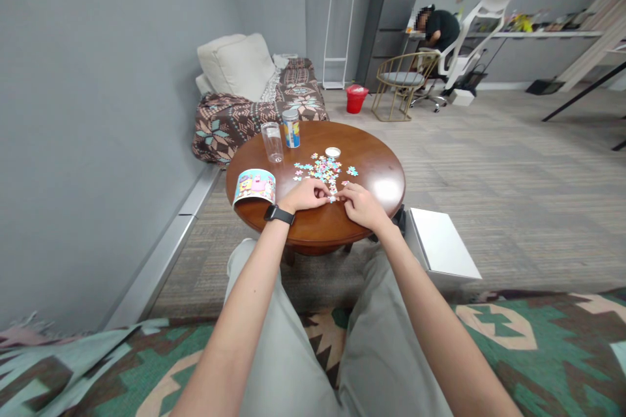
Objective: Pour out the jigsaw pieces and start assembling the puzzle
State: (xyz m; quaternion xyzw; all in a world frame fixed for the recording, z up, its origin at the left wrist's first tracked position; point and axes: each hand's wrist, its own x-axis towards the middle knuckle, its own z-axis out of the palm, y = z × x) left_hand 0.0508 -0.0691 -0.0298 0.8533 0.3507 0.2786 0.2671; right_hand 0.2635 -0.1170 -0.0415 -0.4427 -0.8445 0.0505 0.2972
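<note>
Both hands meet over the near part of a round wooden table [313,229]. My left hand [307,194], with a black watch on its wrist, is closed, its thumb and forefinger at a small light-blue jigsaw piece [332,199]. From the other side my right hand [362,206] grips the same piece, or one joined to it, with its fingers curled. Just beyond my fingers lies a loose pile of jigsaw pieces [323,169], pink, blue and yellow. A curved cartoon picture sheet [256,184] stands left of my left hand.
Behind the sheet stand a clear plastic cup [272,143] and a cartoon-printed can [291,130]. A round lid [333,152] lies beyond the pieces. A white box [443,242] stands right of the table. A covered sofa [259,104], a red bin [357,99] and a seated person [443,29] are farther back.
</note>
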